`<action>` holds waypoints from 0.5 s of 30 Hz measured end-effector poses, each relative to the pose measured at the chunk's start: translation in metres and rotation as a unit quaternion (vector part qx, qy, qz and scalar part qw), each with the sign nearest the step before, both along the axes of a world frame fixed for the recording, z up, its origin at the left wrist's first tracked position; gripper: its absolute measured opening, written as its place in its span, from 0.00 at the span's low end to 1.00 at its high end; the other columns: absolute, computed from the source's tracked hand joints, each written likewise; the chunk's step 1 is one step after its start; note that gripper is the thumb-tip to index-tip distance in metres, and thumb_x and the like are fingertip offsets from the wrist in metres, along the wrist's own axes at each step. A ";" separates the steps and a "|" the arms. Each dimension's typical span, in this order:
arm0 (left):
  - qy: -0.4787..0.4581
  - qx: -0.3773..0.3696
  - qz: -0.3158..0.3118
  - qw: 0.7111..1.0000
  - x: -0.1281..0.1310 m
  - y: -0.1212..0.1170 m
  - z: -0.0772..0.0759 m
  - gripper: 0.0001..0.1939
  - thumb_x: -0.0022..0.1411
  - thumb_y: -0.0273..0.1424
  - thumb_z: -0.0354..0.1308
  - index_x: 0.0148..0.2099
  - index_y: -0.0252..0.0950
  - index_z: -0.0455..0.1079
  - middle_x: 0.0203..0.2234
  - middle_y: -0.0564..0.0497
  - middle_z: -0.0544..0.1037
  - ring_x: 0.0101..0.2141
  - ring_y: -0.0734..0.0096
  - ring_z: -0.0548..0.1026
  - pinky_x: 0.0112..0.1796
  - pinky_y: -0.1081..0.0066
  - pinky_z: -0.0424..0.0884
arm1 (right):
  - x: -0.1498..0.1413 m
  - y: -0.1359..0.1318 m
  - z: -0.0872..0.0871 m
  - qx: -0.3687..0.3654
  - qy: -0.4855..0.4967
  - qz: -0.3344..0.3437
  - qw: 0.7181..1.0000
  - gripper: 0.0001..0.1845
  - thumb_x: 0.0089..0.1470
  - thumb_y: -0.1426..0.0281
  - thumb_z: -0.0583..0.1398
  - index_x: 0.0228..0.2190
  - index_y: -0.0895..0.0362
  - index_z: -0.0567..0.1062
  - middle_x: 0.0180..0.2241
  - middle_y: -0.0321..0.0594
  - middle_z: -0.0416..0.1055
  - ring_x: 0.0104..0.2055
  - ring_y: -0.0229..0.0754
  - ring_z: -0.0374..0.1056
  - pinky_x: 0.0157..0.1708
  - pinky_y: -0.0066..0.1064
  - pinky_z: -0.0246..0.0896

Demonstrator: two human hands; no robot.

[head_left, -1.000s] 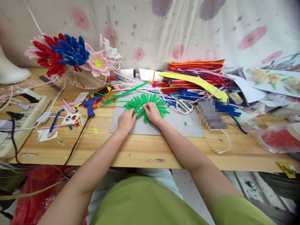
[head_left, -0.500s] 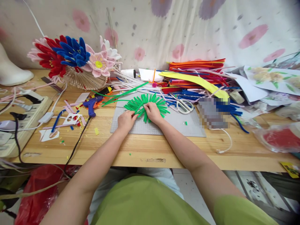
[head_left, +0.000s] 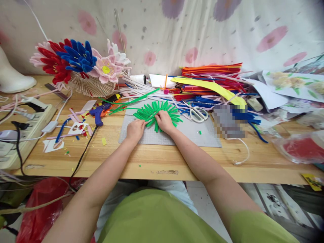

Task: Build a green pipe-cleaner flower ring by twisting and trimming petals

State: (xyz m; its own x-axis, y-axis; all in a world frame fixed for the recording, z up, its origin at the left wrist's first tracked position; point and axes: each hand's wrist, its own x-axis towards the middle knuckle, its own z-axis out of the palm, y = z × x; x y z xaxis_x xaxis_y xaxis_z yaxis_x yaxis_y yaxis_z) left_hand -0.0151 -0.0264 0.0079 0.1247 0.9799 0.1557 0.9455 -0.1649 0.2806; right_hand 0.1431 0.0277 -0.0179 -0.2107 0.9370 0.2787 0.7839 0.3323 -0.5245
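Note:
A fan of bent green pipe cleaners [head_left: 170,111] spreads out in a round shape over the grey cutting mat [head_left: 194,136]. At its left front, my left hand [head_left: 135,130] pinches one green stem. My right hand [head_left: 164,120] is closed at the middle of the bunch, thumb against the fingers, gripping the green pipe cleaners there. Parts of the stems under both hands are hidden. Loose green pipe cleaners [head_left: 138,98] lie behind and to the left. White-handled scissors [head_left: 198,114] rest at the mat's right back edge.
On the left are a blue glue gun [head_left: 98,113], scraps, a power strip [head_left: 37,135] and a bunch of fuzzy flowers [head_left: 81,59]. Behind the mat lie bundles of coloured pipe cleaners [head_left: 212,71]. A blurred-out grey object [head_left: 227,121] with a white cable sits right of the mat.
My left hand has shifted slightly to the left and its fingers have drawn closer together on the green stem. My right hand stays at the middle of the bunch.

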 end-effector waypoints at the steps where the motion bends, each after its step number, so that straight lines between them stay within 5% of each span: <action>1: 0.004 -0.001 -0.001 1.000 0.001 0.000 0.001 0.16 0.64 0.35 0.46 0.37 0.35 0.75 0.34 0.45 0.77 0.37 0.64 0.73 0.34 0.70 0.62 | 0.000 0.000 0.000 0.000 -0.002 0.000 1.000 0.07 0.56 0.71 0.52 0.27 0.56 0.67 0.33 0.45 0.69 0.40 0.45 0.61 0.43 0.36 0.55; 9: -0.022 -0.009 -0.012 1.000 -0.004 0.003 0.003 0.15 0.62 0.33 0.48 0.34 0.35 0.75 0.33 0.44 0.77 0.36 0.63 0.73 0.33 0.69 0.62 | 0.001 -0.001 0.000 0.015 0.010 0.018 1.000 0.08 0.56 0.71 0.52 0.27 0.56 0.67 0.32 0.43 0.69 0.38 0.45 0.61 0.42 0.36 0.55; 15: -0.252 -0.074 0.000 0.965 -0.007 0.015 0.002 0.18 0.53 0.42 0.58 0.41 0.35 0.75 0.30 0.47 0.79 0.29 0.69 0.73 0.31 0.72 0.65 | 0.002 -0.004 0.001 0.027 -0.007 0.052 0.998 0.07 0.53 0.72 0.54 0.24 0.56 0.67 0.30 0.42 0.68 0.36 0.45 0.60 0.39 0.36 0.55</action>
